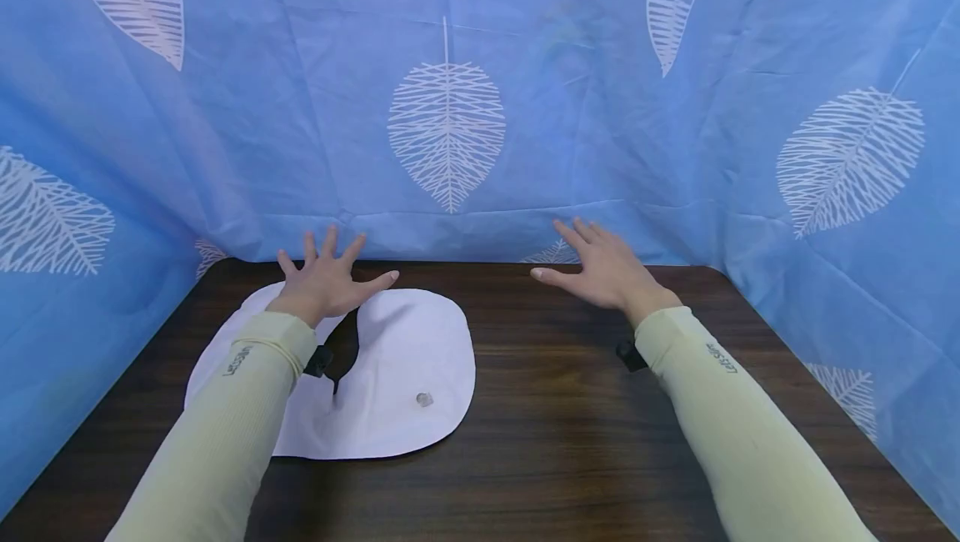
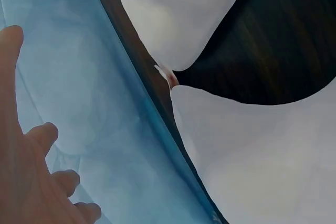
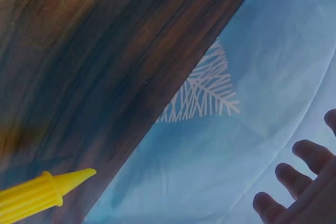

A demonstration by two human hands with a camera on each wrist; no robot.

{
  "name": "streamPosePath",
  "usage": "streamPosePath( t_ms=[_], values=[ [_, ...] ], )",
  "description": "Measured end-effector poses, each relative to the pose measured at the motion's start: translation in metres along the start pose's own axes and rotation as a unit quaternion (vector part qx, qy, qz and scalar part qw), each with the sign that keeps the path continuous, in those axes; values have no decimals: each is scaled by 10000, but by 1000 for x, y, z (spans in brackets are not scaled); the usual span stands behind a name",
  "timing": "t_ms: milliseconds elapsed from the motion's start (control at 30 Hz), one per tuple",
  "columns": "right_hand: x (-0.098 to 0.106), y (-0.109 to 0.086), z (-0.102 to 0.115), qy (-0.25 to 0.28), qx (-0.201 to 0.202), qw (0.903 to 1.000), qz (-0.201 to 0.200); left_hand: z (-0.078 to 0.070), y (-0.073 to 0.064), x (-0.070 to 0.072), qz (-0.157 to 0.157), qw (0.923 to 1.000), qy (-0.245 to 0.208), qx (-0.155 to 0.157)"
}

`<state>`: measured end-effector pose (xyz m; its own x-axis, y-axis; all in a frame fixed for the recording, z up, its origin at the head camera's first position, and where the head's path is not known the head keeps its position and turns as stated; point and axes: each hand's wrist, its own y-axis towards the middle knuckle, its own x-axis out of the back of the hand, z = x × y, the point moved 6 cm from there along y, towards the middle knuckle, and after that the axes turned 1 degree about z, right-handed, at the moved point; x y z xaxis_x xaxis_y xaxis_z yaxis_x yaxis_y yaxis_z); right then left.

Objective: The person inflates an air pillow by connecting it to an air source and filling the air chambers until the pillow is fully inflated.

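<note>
A flat white U-shaped piece, which looks like a deflated neck pillow (image 1: 420, 342), lies on the left half of the table. On its right lobe sits a small round translucent valve (image 1: 424, 399). My left hand (image 1: 318, 279) is spread above the pillow's far part, fingers straight, holding nothing. My right hand (image 1: 603, 271) reaches over the table's far edge with straight fingers and nothing in it. The right wrist view also shows a yellow ribbed nozzle (image 3: 37, 195) with a tapered tip, cut off by the frame; I cannot make it out in the head view.
The dark wooden table (image 1: 540, 417) fills the lower part of the head view. Blue cloth (image 1: 315, 133) printed with white leaves hangs along its back and both sides. At the left wrist, a small black device (image 1: 318, 361) is strapped on.
</note>
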<state>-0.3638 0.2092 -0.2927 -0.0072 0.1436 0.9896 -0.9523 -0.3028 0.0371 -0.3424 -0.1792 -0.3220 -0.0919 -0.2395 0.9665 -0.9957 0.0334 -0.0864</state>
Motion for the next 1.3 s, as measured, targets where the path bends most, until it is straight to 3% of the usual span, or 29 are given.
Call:
streamPosePath(
  t_ms=[300, 700, 1067, 1300],
  values=[
    [-12, 2, 6, 315, 331, 9990, 26, 2, -3, -6, -28, 9997, -180, -143],
    [-36, -6, 22, 1063, 615, 9924, 20, -4, -11, -27, -207, 9967, -538, -566],
    [-50, -23, 43, 2093, 1073, 9714, -317, -7, -40, -39, -462, 9830, -1467, -1006],
    [-60, -30, 50, 2633, 1299, 9550, -432, -13, -60, -50, -313, 9707, -2112, -1101]
  ],
)
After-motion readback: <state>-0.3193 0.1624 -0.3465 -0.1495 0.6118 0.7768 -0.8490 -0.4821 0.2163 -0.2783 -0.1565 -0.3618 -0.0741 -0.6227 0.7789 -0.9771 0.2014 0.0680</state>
